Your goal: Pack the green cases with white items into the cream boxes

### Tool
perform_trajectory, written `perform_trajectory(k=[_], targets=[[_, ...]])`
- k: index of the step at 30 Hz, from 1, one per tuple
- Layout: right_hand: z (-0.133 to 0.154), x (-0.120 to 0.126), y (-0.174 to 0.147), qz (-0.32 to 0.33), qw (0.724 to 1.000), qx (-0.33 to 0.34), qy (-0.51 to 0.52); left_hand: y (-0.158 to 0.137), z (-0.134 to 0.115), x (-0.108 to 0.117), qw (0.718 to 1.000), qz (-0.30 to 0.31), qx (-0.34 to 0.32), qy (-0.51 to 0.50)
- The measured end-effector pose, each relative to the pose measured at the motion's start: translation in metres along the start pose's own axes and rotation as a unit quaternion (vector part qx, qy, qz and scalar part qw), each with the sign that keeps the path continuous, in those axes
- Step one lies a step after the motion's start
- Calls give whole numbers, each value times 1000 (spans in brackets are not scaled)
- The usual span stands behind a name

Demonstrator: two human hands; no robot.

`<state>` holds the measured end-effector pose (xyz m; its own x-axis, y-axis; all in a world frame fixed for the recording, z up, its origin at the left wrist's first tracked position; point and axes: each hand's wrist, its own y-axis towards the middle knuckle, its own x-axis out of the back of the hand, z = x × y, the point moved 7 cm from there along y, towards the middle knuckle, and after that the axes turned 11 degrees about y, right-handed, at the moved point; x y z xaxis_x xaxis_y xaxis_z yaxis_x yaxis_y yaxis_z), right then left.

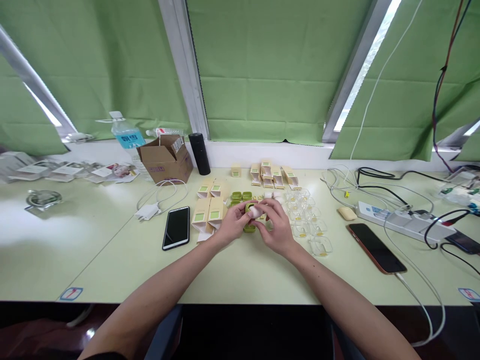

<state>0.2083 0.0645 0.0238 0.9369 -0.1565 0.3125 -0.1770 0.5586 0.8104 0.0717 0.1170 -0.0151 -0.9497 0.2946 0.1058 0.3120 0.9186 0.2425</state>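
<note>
My left hand (233,222) closes its fingers on a small green square container (248,206) above the table's middle. Pinched between both hands is a small white rounded piece (256,212), at the container's opening; whether it sits inside I cannot tell. My right hand (277,229) has its fingertips on this white piece. Several like green containers (236,196) lie just behind and below the hands, partly hidden. Behind my right hand are more white pieces (276,194). Rows of clear plastic covers (301,229) stand to its right. Cream cardboard sleeves (216,212) lie left of my left hand.
More cream sleeves (266,170) stand at the back. Left are a phone (176,228), a white charger (147,211), a cardboard box (165,160) and a black bottle (199,154). Right are a charging phone (376,247), a power strip (405,222) and loose cables.
</note>
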Motion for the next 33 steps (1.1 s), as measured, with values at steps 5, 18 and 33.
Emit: perform_trajectory(k=[5, 18, 33], targets=[[-4, -4, -2, 16, 999, 32, -27, 0, 0, -3, 1000, 2, 2, 4], [-4, -4, -2, 21, 996, 69, -52, -8, -17, -9, 998, 26, -51, 34], [-5, -6, -7, 25, 993, 87, -69, -9, -21, -9, 993, -16, -87, 81]])
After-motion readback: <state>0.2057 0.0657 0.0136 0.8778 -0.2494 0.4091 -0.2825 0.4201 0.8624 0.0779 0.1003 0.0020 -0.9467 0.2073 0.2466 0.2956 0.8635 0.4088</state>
